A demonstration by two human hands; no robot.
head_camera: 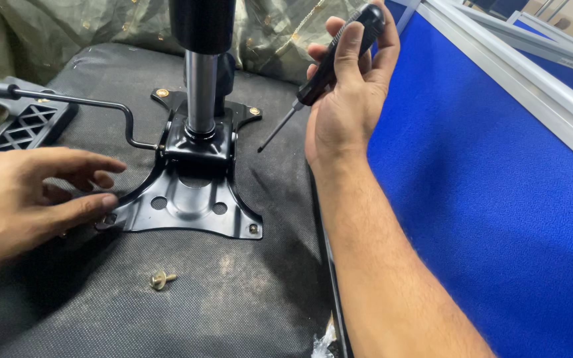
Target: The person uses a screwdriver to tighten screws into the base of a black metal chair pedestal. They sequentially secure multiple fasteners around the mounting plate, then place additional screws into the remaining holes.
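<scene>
Black steel plate [187,205] lying flat on the fabric seat underside [247,305], carrying the upright column [201,86] at its middle and the bent lever [81,103] running off to the left. Sitting in three corners, brass bolts: two far ones [162,93] and a near-right one [253,229]. Lying loose on the fabric in front of the plate, apart from it, one more bolt [162,279].

Judging by that loose bolt, working through the corner bolts, with the near-left corner [109,219] now in hand.

Resting half open at that corner, left hand [28,192]: thumb tip touching the plate edge, fingers loosely curled above it, closing on nothing that can be made out; whether a bolt is sitting under the thumb, hard to tell.

Clenching round the black handle of a screwdriver [329,66], right hand [346,106]: raised beside the column, well above the plate, tip pointing down and left, touching nothing.

Calling for, as a next move: bringing the tip down across to a bolt head, seating it squarely, and steadying the plate against turning.

Standing along the right, blue panel [485,199].
</scene>
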